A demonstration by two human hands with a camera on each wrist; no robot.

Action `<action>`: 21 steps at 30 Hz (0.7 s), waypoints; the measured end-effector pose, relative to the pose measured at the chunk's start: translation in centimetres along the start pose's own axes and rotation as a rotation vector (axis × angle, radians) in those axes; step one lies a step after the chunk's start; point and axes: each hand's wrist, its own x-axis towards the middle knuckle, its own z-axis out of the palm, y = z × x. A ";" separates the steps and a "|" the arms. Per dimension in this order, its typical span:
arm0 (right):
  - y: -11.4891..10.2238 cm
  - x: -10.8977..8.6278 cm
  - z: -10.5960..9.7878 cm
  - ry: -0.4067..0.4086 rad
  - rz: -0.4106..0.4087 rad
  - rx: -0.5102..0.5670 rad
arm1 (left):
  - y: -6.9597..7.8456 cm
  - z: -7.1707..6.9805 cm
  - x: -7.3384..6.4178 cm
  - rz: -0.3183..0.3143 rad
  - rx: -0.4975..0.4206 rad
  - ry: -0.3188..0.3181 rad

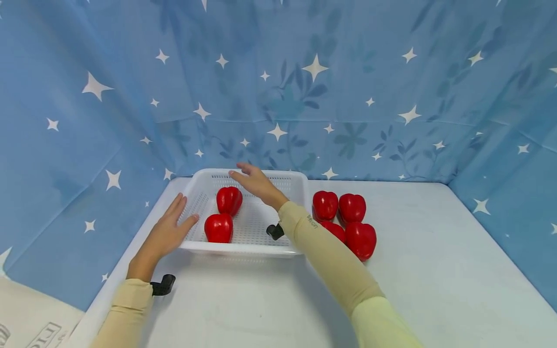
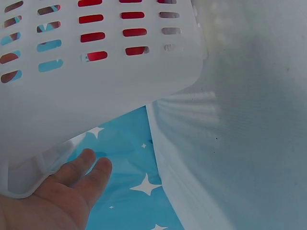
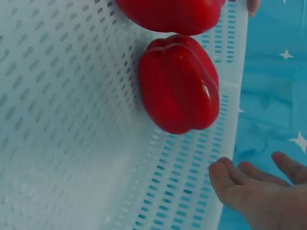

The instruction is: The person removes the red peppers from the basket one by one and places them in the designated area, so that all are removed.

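Observation:
Two red bell peppers, one behind and one in front, lie on the left side of a white perforated basket. My left hand is at the basket's left rim, fingers extended and thumb apart; in the left wrist view its fingers show beside the basket wall. Whether it touches the rim I cannot tell. My right hand hovers over the back of the basket, holding nothing, its fingers spread. The right wrist view shows that hand near the rim, apart from the closest pepper.
Several more red peppers are grouped on the white table, just right of the basket, partly behind my right forearm. A blue star-patterned curtain borders the table at the back and sides. Printed fabric lies at the lower left.

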 end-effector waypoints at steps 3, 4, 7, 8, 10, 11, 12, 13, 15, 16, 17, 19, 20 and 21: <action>0.4 0.2 0.2 -0.006 0.011 0.010 | 0.1 0.1 -0.1 0.000 -0.002 0.003; 0.5 0.2 0.3 -0.006 0.017 0.012 | 0.1 0.2 -0.1 0.001 -0.002 0.002; 0.8 0.4 0.5 -0.009 0.043 0.019 | 0.3 0.2 -0.2 0.006 0.001 -0.002; 0.9 0.4 0.5 -0.011 0.052 0.016 | 0.3 0.2 -0.2 0.006 0.004 -0.003; 1.1 0.5 0.7 -0.020 0.062 0.011 | 0.4 0.1 -0.3 0.007 0.008 -0.003; 1.2 0.6 0.8 -0.026 0.067 0.008 | 0.4 0.1 -0.3 0.008 0.009 -0.003; 1.3 0.7 0.8 -0.033 0.068 0.006 | 0.4 0.0 -0.4 0.007 0.009 -0.002; 1.3 0.8 0.9 -0.039 0.070 -0.003 | 0.4 0.0 -0.4 0.007 0.010 -0.001; 1.5 0.9 1.0 -0.054 0.076 -0.016 | 0.5 -0.1 -0.5 0.007 0.007 0.000; 1.7 1.0 1.1 -0.066 0.074 -0.017 | 0.4 -0.1 -0.4 0.007 0.006 0.000; 1.8 1.0 1.2 -0.075 0.077 -0.023 | 0.4 -0.2 -0.4 0.007 0.005 0.000; 2.1 1.1 1.4 -0.094 0.080 -0.032 | 0.4 -0.2 -0.4 0.004 0.005 0.001; 2.2 1.1 1.5 -0.102 0.080 -0.034 | 0.4 -0.2 -0.4 0.003 0.005 0.002; 2.4 1.1 1.7 -0.108 0.077 -0.033 | 0.4 -0.2 -0.4 0.002 0.005 0.002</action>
